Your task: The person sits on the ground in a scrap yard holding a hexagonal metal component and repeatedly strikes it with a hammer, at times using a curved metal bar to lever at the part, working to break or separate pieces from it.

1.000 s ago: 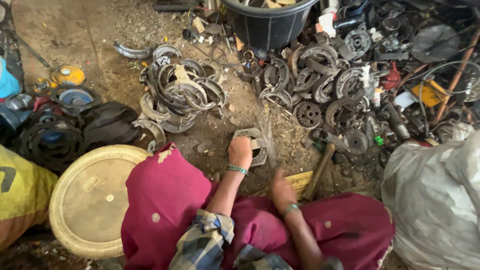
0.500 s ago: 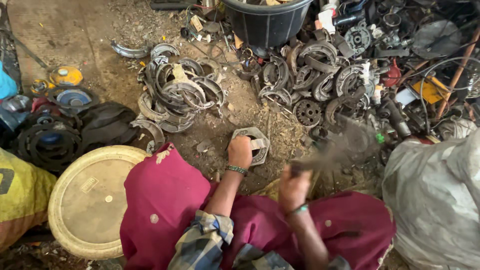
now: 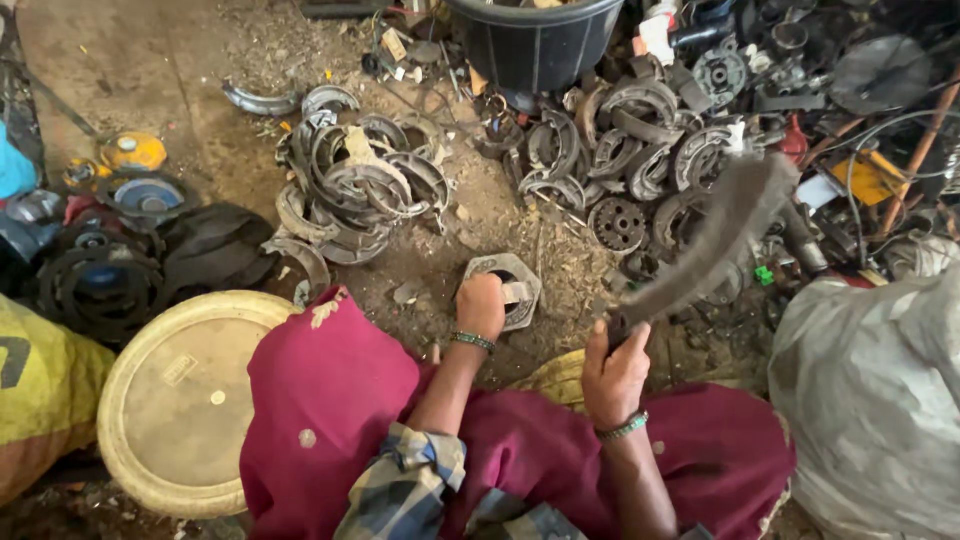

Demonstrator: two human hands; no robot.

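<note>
The right hand (image 3: 615, 372) is now lifted, closed in a fist around the handle of a hammer (image 3: 712, 240). Half a second ago this hand was lower and the tool was only a blur near the ground; one second ago the hammer lay low beside the leg. Now its head stands high over the scrap and shows motion blur, so the judgement is that a swing is in progress.

The left hand (image 3: 482, 305) has not moved. It is closed, fingers curled, pressing on a flat metal part (image 3: 512, 287) with an angular, almost hexagonal outline and a hole in the middle. This part lies on the dirt floor (image 3: 150, 70), just in front of the knees.

The part looks grey, dull and dusty. Far and left of it is a pile of curved brake shoes (image 3: 360, 190), rusty and dark. More curved pieces and a small toothed gear (image 3: 618, 225) lie to the far right. A black plastic tub (image 3: 535, 45) stands at the far edge, and a round cream-coloured lid (image 3: 180, 400) lies at the near left.
</note>
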